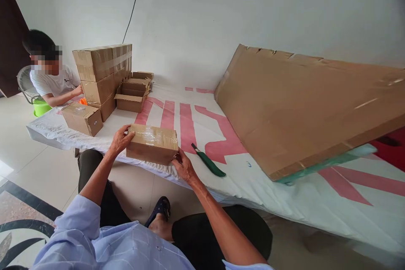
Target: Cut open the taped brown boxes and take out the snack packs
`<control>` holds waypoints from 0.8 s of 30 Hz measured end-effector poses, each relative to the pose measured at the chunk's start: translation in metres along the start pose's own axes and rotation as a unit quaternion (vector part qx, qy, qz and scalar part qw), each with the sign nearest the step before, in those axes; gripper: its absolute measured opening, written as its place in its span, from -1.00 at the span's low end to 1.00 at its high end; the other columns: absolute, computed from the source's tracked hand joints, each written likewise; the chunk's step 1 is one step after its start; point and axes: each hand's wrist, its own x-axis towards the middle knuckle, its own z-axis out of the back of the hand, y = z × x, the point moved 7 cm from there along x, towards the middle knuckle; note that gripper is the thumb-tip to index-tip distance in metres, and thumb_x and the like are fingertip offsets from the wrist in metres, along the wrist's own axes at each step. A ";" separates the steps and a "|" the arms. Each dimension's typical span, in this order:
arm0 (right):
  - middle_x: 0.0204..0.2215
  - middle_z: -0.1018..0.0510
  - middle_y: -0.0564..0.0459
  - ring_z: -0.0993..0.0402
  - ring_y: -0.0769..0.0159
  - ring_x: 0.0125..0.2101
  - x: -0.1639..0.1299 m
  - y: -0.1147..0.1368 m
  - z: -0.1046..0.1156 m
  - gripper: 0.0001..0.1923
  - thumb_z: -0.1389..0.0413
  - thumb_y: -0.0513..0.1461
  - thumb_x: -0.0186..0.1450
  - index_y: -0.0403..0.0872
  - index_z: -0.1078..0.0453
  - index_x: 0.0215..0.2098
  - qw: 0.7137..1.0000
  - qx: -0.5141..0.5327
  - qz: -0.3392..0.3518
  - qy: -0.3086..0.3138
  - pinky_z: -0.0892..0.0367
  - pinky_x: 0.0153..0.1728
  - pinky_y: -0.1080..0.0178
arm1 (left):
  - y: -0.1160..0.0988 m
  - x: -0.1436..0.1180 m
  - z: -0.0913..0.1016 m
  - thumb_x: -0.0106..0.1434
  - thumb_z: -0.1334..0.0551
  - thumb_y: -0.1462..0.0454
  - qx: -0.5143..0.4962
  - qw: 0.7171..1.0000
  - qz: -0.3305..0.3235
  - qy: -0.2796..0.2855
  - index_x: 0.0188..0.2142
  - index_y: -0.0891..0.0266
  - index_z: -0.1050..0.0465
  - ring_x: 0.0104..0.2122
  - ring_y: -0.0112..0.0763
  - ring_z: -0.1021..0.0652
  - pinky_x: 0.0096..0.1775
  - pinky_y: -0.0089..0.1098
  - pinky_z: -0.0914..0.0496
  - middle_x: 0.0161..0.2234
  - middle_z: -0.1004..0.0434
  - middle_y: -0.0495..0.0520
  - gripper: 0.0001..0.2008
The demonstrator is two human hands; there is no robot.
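A small taped cardboard box [152, 143] rests on the near edge of a white sheet with red lettering [190, 122]. My left hand [121, 139] grips its left end, fingers over the top corner. At the box's right front corner, my right hand [184, 167] holds it from below and the side. A green-handled knife [209, 163] lies on the sheet just right of my right hand.
A big flat cardboard carton [303, 105] lies tilted at the right. Stacked sealed boxes [103, 74], open boxes [133, 93] and one single box [82, 118] sit at the far left. Another person [50, 74] sits behind them beside a green bucket [41, 107].
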 end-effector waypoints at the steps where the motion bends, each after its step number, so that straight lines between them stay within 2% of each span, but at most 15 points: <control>1: 0.11 -0.67 -0.14 -0.63 0.14 -0.03 -0.002 0.005 0.000 -0.33 -0.01 -0.14 0.28 -0.03 -0.36 0.36 1.000 0.014 -0.002 0.000 -0.53 0.01 0.11 | 0.000 -0.002 0.000 0.38 -0.24 0.11 -0.013 1.000 -0.002 0.004 0.27 0.20 -0.55 -0.09 -0.17 -0.67 0.02 -0.22 -0.55 0.15 -0.64 0.20 -0.48; 6: 0.00 -0.71 -0.09 -0.58 0.09 -0.01 -0.004 0.020 0.004 -0.47 0.05 -0.12 0.29 -0.03 -0.52 0.14 0.998 0.052 -0.012 -0.020 -0.48 0.04 0.13 | 0.000 -0.011 0.003 0.37 -0.21 -0.06 -0.108 0.993 -0.018 0.048 0.27 0.22 -0.54 0.06 -0.07 -0.63 -0.14 -0.27 -0.60 0.23 -0.59 0.24 -0.39; 9: -0.03 -0.72 -0.07 -0.57 0.09 -0.02 -0.001 0.024 0.003 -0.50 0.05 -0.12 0.28 -0.02 -0.55 0.07 0.998 0.059 -0.014 -0.027 -0.46 0.06 0.12 | 0.001 -0.014 0.005 0.34 -0.21 -0.10 -0.141 0.986 -0.017 0.082 0.26 0.18 -0.54 0.07 -0.05 -0.63 -0.21 -0.29 -0.61 0.24 -0.59 0.23 -0.36; 14: -0.04 -0.73 -0.07 -0.57 0.07 -0.04 0.001 0.029 0.003 -0.54 0.04 -0.09 0.29 -0.04 -0.57 -0.02 0.998 0.053 -0.009 -0.020 -0.47 0.02 0.13 | 0.005 -0.015 0.009 0.26 -0.22 -0.02 -0.136 0.988 0.004 0.074 0.21 0.14 -0.56 0.11 -0.07 -0.62 -0.14 -0.26 -0.60 0.23 -0.61 0.19 -0.41; 19: -0.12 -0.74 -0.09 -0.58 0.08 -0.13 0.006 0.029 0.007 -0.53 0.08 -0.10 0.27 -0.06 -0.57 -0.06 0.999 0.009 0.001 -0.040 -0.50 -0.06 0.14 | 0.007 -0.004 0.008 0.12 -0.25 0.11 -0.151 0.985 0.047 0.070 0.03 0.15 -0.58 0.06 -0.14 -0.62 -0.09 -0.25 -0.55 0.13 -0.65 0.16 -0.52; 22: -0.25 -0.72 -0.07 -0.56 0.10 -0.22 0.010 0.031 0.012 -0.55 0.11 -0.10 0.29 -0.04 -0.57 -0.12 0.998 -0.038 0.014 -0.050 -0.52 -0.14 0.14 | 0.003 0.004 0.007 0.06 -0.28 0.13 -0.155 0.983 0.061 0.073 -0.08 0.16 -0.55 0.03 -0.14 -0.61 -0.10 -0.24 -0.53 0.07 -0.65 0.15 -0.60; 24: -0.41 -0.65 -0.05 -0.53 0.08 -0.32 0.005 0.038 0.014 -0.56 0.13 -0.07 0.31 -0.02 -0.56 -0.19 0.996 -0.077 0.033 -0.040 -0.52 -0.25 0.12 | -0.001 -0.002 0.006 0.06 -0.31 0.13 -0.154 0.983 0.076 0.064 -0.17 0.17 -0.53 0.00 -0.12 -0.62 -0.13 -0.23 -0.53 0.01 -0.65 0.15 -0.67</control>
